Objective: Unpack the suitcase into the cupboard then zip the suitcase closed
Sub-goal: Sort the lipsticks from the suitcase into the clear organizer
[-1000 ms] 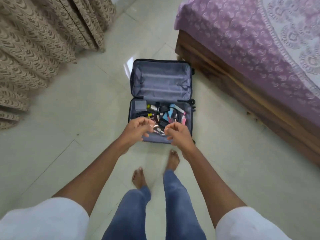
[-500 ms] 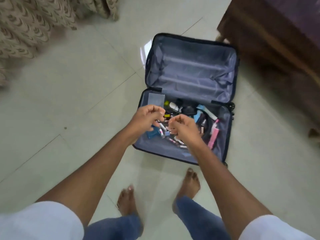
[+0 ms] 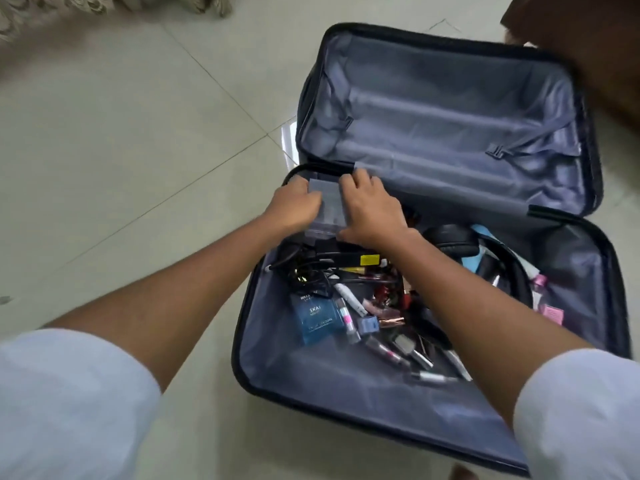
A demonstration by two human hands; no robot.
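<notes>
On the tiled floor [image 3: 145,140] lies one suitcase [image 3: 346,407], unzipped and spread flat in two halves. Far half: bare grey lining [image 3: 450,109] with a loose strap. Near half: a jumble of small toiletries and cosmetics.

A second ago both hands hovered above the case, fingers curled and holding nothing. Now the person has leaned in close, and both hands have come down onto one clear plastic box [image 3: 327,209] in the far left corner of the near half. Left hand [image 3: 294,206] grips its left side; right hand [image 3: 369,213] grips its right side, fingers curled over the far edge. In my judgement the first item is being taken hold of, so unpacking is only starting; nothing has reached the cupboard, which is out of view.

Countable in the near half: one blue boxed perfume [image 3: 318,322], one black cable tangle [image 3: 304,268], one black pouch [image 3: 446,240], one yellow label [image 3: 370,260], one pink packet [image 3: 550,313]. Lipsticks and tubes [image 3: 398,344] number roughly a dozen; they overlap and blur too much for an exact count
</notes>
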